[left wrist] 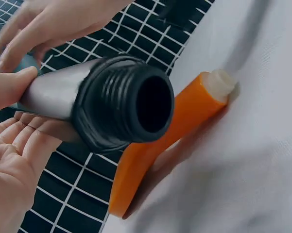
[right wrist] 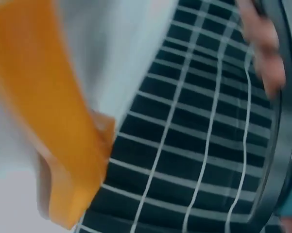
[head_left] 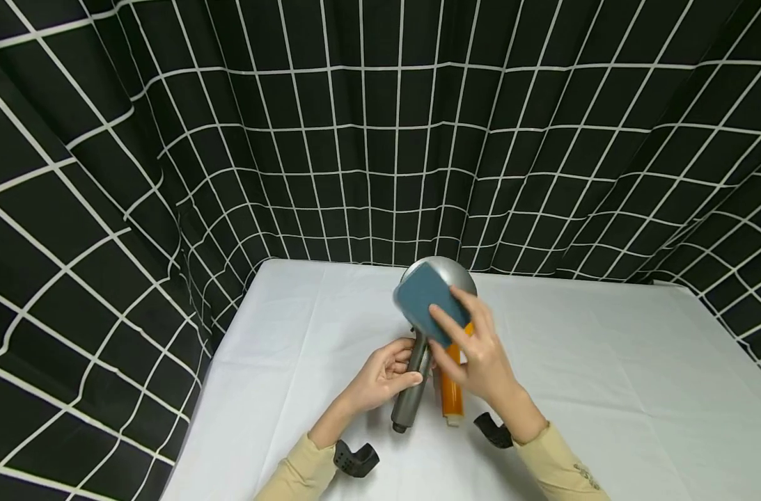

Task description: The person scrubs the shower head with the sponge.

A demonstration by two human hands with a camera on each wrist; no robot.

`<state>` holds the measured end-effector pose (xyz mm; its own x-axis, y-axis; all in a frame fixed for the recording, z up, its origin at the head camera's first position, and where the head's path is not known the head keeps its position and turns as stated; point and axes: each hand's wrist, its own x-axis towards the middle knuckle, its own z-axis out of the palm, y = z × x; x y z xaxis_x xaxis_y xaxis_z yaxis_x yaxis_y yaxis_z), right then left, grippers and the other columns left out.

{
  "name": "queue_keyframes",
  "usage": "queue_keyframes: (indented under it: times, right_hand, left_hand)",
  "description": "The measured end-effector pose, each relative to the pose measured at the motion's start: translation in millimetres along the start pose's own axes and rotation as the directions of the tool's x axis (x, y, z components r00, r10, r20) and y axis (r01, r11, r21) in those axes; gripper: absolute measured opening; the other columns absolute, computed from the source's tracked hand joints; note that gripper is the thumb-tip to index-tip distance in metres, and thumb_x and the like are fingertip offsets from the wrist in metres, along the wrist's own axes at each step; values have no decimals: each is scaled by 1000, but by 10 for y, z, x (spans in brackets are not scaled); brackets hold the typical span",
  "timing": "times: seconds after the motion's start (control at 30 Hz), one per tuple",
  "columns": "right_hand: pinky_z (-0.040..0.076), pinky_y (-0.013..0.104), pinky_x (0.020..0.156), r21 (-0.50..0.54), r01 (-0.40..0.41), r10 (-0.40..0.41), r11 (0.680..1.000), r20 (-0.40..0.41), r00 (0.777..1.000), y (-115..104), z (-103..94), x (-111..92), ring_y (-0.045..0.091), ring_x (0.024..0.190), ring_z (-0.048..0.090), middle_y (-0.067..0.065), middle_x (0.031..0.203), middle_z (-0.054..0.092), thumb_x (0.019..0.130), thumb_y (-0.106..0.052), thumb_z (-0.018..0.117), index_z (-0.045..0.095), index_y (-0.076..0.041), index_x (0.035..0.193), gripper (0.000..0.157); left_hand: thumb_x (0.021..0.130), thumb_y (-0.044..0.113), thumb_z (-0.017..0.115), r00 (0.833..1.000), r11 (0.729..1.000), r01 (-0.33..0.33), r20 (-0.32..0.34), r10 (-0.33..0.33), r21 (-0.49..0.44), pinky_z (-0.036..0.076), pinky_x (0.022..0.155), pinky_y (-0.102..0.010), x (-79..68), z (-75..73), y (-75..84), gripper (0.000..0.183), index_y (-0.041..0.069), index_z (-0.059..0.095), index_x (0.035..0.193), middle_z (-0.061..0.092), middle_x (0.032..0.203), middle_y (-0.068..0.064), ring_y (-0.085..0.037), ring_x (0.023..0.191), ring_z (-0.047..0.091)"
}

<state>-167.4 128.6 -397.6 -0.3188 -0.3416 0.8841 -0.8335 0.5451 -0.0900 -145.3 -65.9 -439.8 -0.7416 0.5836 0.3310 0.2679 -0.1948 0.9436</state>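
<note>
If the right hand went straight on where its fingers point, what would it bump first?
The right hand would meet the blue pad first; its fingers seem to touch it. The silver disc looks next, though depth is hard to tell.

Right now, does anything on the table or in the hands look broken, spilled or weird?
I see nothing spilled or broken. One slightly odd thing: the gray handheld shower head in the left hand has a bare, open threaded end, with no hose attached, where you'd usually expect one.

Grey showerhead (head_left: 410, 396) (slanted), blue cloth (head_left: 421, 299).
</note>
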Motion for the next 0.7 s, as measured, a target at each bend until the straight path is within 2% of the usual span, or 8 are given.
queue_keyframes:
  times: [0.1,0.2,0.3,0.4,0.47,0.53,0.6,0.7]
  right_hand:
    - [40,47,87,1,-218,217,976,-97,971,156,-65,41,43,114,41,26,133,41,91,-32,55,59,-3,123,43]
    - [37,52,86,-30,-315,309,949,-127,942,194,-84,31,44,114,38,26,135,38,92,-32,55,56,-3,127,45]
    - [36,53,86,-34,-234,230,972,-101,968,67,-42,-5,46,111,39,29,133,39,91,-30,56,57,-2,124,44]
    - [39,50,88,-23,-24,24,999,-25,999,-93,-1,-43,46,110,42,31,129,42,91,-30,55,61,-1,120,41]
    - [40,46,91,5,121,-121,993,17,993,-126,5,-66,46,108,45,33,126,45,90,-29,55,62,-1,117,39]
    - [39,43,94,22,196,-196,980,5,981,-89,-3,-80,47,104,47,35,121,47,90,-28,55,63,-1,113,37]
    - [38,40,94,26,164,-162,986,-65,985,0,-26,-81,48,102,47,36,119,48,88,-27,56,64,1,109,36]
    - [36,39,94,25,-41,45,999,-186,981,150,-71,-73,49,105,44,35,122,47,89,-30,57,63,5,109,40]
  left_hand:
    - [90,-6,53,1000,998,-3,21,4,-58,50,85,-34,13,7,6,45,-12,36,131,53,116,-36,-32,97,63]
    - [90,-5,53,1000,997,-6,26,8,-74,50,86,-34,3,12,7,45,-13,36,130,51,115,-38,-26,96,64]
    - [89,-7,52,1000,997,-20,21,22,-77,50,84,-35,-6,11,5,44,-14,36,129,51,115,-38,-31,95,64]
    - [89,-7,52,999,998,-45,3,45,-41,52,81,-33,-12,2,-1,42,-14,38,128,54,112,-34,-28,93,64]
    - [90,-6,52,997,997,-78,-3,78,-21,52,79,-32,-14,-3,-7,40,-14,40,127,54,110,-34,-21,92,63]
    - [90,-6,51,994,994,-107,4,107,-27,52,78,-33,-10,-2,-13,40,-14,40,128,55,109,-34,-15,91,62]
    - [91,-6,50,992,989,-127,15,129,-69,52,79,-36,-5,5,-15,39,-14,39,128,54,109,-36,-21,92,63]
    - [91,-8,47,991,981,-126,30,132,-146,51,82,-41,-1,19,-30,43,-13,35,132,52,111,-38,-42,92,61]
